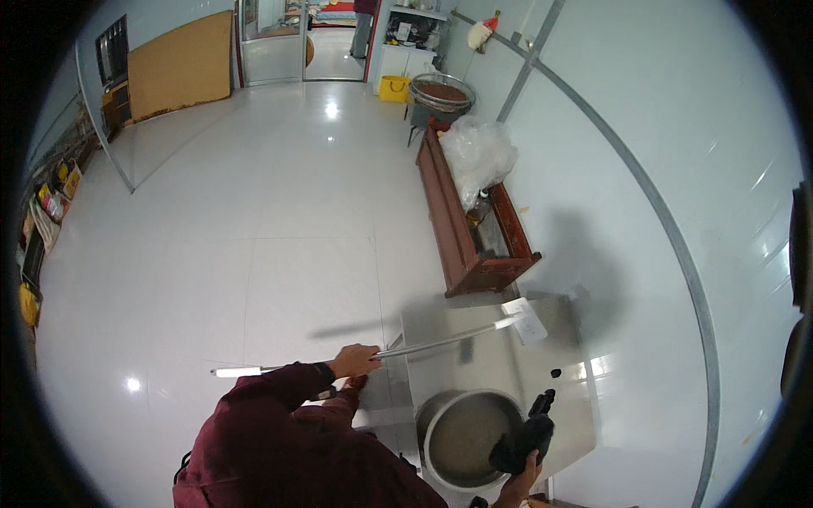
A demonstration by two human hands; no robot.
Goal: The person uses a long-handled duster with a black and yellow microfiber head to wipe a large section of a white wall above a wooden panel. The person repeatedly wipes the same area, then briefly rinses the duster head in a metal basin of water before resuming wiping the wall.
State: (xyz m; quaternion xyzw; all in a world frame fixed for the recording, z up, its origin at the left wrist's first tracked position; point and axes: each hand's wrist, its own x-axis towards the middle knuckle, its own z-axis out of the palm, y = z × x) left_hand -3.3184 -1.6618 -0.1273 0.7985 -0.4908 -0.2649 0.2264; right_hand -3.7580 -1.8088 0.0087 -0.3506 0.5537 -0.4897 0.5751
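My left hand (pixel 356 361) is closed around the metal pole of a long-handled tool (pixel 438 343), which has a white grip at one end and a flat white head (pixel 525 320) at the other. That head is over the far part of a light metal-looking tabletop (pixel 565 406). In my right hand (pixel 524 479) is a dark, fuzzy object (pixel 530 441), perhaps a cloth or a brush; its kind is unclear. It is at the right rim of a large round metal basin (pixel 438 467) holding murky liquid. A small black piece (pixel 556 373) lies on the tabletop.
Beyond the table stands a red-brown wooden trough (pixel 454 222) holding a clear plastic bag (pixel 479 155) and bottles. Farther off are a round pan (pixel 443 92) on a stand and a yellow bag (pixel 394 89). A wall (pixel 622 254) runs along the right. A person (pixel 362 32) stands past the doorway.
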